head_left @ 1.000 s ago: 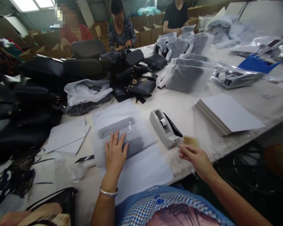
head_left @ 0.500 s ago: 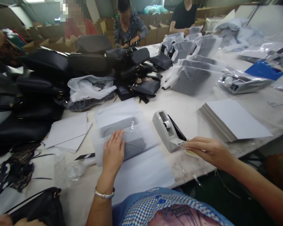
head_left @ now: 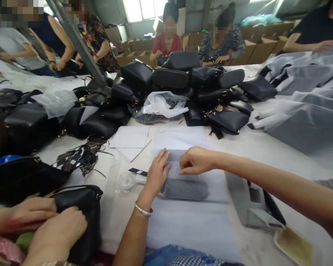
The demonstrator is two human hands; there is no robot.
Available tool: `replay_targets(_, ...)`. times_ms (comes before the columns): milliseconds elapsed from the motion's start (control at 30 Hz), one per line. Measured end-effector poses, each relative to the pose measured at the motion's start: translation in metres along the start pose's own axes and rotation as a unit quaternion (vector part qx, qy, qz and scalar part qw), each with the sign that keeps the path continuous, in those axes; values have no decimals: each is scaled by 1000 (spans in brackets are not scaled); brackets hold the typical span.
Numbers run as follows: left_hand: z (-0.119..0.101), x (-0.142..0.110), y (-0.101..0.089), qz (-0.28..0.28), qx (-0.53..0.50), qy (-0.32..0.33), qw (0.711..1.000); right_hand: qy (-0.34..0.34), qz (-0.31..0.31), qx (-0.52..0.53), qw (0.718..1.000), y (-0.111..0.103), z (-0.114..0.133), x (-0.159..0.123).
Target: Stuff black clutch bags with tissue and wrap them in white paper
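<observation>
A dark flat item wrapped in translucent white tissue (head_left: 187,189) lies on white sheets (head_left: 191,225) in front of me. My left hand (head_left: 157,173) rests on its left part, fingers stretched out. Over its upper middle is my right hand (head_left: 197,160), fingers curled together; whatever they hold, if anything, is hidden. To the right, partly below my right forearm, stands a grey tape dispenser (head_left: 240,199). A shallow dish with a yellowish pad (head_left: 294,245) lies nearer me. A black tag (head_left: 138,171) sticks out left of the wrapped item.
Black handbags (head_left: 170,77) are piled across the table. White cards (head_left: 130,142) and a heap of black tags (head_left: 83,157) lie left. Tissue-wrapped bags (head_left: 299,122) stand right. A co-worker's hands (head_left: 55,225) hold a black bag (head_left: 87,221) beside me. Other people work beyond.
My right hand has moved from the tape dispenser's front end to above the wrapped item. My left hand stays on the item. The view has turned left.
</observation>
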State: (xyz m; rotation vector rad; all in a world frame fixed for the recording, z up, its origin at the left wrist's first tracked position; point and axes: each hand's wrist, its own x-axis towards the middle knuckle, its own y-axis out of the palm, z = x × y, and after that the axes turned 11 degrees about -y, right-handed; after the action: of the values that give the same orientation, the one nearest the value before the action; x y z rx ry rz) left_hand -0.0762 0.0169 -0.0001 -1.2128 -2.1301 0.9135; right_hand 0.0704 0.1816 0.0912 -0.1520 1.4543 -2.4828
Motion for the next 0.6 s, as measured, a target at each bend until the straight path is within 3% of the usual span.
replay_targets(100,6,0,-1,10,-40,-9,999,12,75,-86,993,1,-15,35)
replay_targets(233,9,-1,-1,11,-67,-14,998,31,133,-195,971,5,-15,57)
replay_targets(433,9,-1,0,7,-73,-11,997,79,140,-236,958,3,-5,64)
replay_targets(600,9,0,-3,14,-95,-15,995,114,118,-244,956,-7,-26,56)
